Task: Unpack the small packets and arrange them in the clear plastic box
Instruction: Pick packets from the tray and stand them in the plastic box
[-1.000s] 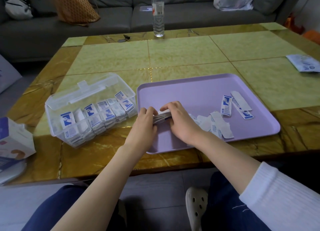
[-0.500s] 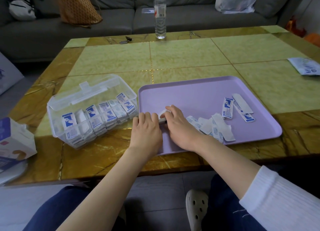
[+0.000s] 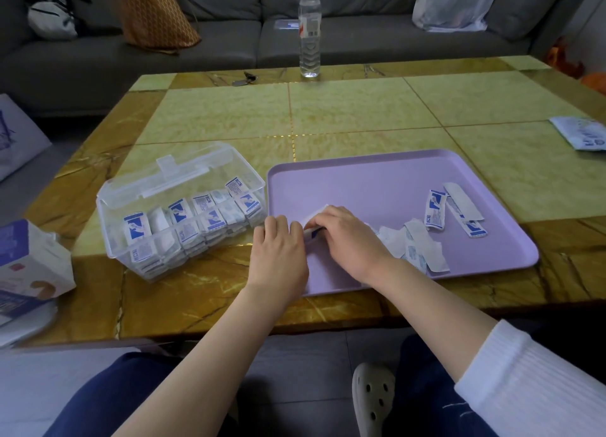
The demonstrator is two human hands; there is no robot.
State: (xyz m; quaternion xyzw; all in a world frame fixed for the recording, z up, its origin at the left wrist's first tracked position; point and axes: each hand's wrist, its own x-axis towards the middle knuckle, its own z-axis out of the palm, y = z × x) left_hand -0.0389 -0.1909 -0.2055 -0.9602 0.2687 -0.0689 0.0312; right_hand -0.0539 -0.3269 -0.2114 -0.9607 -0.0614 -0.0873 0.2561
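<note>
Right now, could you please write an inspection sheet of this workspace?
Surface: marble table, lilac tray on it.
Job's things: clear plastic box, lid open, rows of packets inside; loose packets on the tray.
Clutter: water bottle, cardboard carton, flat pouch at the right edge.
Hands: left hand and right hand together hold a packet bundle over the tray's left part.
Cables: nothing seen.
Surroundings: grey sofa with bags.
</note>
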